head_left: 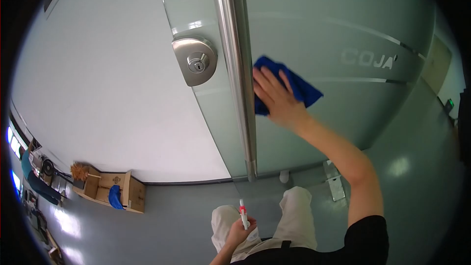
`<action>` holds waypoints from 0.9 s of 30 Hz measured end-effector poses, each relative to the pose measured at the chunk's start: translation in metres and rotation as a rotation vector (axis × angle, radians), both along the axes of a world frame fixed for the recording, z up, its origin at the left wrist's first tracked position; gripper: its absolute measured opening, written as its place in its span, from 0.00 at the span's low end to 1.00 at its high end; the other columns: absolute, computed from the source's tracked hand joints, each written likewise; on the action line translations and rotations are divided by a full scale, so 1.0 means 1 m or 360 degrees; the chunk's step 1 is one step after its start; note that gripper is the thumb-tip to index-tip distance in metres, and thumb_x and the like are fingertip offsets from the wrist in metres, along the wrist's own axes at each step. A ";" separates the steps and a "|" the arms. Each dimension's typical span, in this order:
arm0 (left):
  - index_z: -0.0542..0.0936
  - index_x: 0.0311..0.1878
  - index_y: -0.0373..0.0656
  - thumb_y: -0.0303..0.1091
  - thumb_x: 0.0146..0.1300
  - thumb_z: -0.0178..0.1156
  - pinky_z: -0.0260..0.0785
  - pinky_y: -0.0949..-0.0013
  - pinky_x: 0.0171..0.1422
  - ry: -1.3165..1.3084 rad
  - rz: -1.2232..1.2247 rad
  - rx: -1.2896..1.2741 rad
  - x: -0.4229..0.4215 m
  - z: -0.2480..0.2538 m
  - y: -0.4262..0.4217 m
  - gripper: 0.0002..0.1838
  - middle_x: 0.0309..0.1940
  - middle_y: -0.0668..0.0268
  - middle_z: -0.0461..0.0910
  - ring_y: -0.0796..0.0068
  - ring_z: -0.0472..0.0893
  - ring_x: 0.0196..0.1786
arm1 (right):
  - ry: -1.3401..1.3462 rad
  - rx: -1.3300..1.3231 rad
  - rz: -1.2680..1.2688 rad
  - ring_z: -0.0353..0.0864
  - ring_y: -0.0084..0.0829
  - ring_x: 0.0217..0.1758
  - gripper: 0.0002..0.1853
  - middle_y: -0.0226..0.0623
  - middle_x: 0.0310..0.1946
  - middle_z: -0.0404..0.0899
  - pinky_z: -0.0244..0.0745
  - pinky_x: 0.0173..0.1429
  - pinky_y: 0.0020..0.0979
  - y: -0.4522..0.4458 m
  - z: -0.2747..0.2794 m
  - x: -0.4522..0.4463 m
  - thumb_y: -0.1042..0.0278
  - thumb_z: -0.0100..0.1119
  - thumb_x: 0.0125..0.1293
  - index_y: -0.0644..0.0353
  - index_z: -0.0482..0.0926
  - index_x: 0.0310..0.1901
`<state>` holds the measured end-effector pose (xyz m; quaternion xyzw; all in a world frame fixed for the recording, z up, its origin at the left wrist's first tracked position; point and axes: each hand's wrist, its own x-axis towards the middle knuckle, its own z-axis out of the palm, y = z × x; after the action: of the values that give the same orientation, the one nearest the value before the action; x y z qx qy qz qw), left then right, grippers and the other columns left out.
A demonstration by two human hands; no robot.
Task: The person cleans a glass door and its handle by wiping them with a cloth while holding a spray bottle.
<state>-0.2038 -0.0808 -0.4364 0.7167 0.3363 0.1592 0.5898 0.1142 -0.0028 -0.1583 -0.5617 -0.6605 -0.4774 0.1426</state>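
My right hand [282, 100] presses a dark blue cloth [306, 91] flat against the frosted glass door [319, 132], just right of the long metal door handle [230, 44]. Its fingers lie stretched over the cloth, pinning it to the pane. Low in front of my body, my left hand [239, 233] is closed around what looks like a white spray bottle [245, 221] with a pinkish-red part near its tip. Most of the bottle's body is hidden by the hand. A metal lock [194, 61] sits left of the handle.
An open cardboard box [135, 191] with a blue item [115, 197] over its edge stands on the grey floor [171, 221] by the white wall [108, 78]. Another person [34, 176] is at the far left. A metal floor plate [336, 188] lies near the door's bottom.
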 end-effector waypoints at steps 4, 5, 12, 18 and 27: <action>0.80 0.44 0.39 0.32 0.59 0.67 0.74 0.69 0.49 -0.0013 -0.0009 -0.0035 0.002 -0.004 -0.009 0.11 0.36 0.64 0.84 0.72 0.83 0.41 | 0.0137 -0.0203 0.0022 0.49 0.34 0.80 0.45 0.34 0.77 0.52 0.39 0.81 0.44 -0.019 -0.040 -0.002 0.66 0.68 0.52 0.55 0.59 0.73; 0.80 0.44 0.39 0.32 0.59 0.67 0.74 0.69 0.49 -0.0029 -0.0019 -0.0030 0.002 -0.006 -0.012 0.12 0.36 0.64 0.84 0.73 0.83 0.41 | 0.0180 -0.0204 0.0022 0.49 0.34 0.80 0.45 0.34 0.77 0.52 0.40 0.81 0.44 -0.021 -0.043 -0.001 0.66 0.68 0.52 0.55 0.59 0.73; 0.81 0.45 0.40 0.32 0.60 0.66 0.74 0.69 0.49 -0.0031 -0.0090 -0.0005 -0.004 -0.008 -0.020 0.11 0.36 0.64 0.84 0.71 0.83 0.41 | 0.0333 0.0038 0.0109 0.53 0.35 0.78 0.43 0.35 0.75 0.57 0.47 0.78 0.44 -0.007 0.000 -0.023 0.68 0.69 0.50 0.56 0.63 0.70; 0.81 0.43 0.39 0.30 0.60 0.66 0.74 0.69 0.49 -0.0005 -0.0062 0.0025 -0.005 0.002 -0.020 0.10 0.36 0.64 0.84 0.74 0.82 0.41 | 0.0468 0.0018 0.0175 0.55 0.34 0.78 0.44 0.33 0.75 0.58 0.50 0.77 0.44 -0.019 -0.007 -0.014 0.68 0.70 0.48 0.54 0.64 0.70; 0.80 0.45 0.39 0.28 0.60 0.66 0.73 0.70 0.49 -0.0135 -0.0153 0.0050 -0.012 -0.012 -0.007 0.10 0.36 0.66 0.82 0.75 0.81 0.41 | 0.0387 0.0102 0.0157 0.56 0.35 0.77 0.41 0.36 0.74 0.58 0.51 0.76 0.44 -0.018 -0.007 -0.018 0.69 0.70 0.48 0.57 0.67 0.68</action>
<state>-0.2162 -0.0881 -0.4484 0.7337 0.2738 0.1661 0.5993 0.0966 -0.0208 -0.1651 -0.5772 -0.6496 -0.4192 0.2628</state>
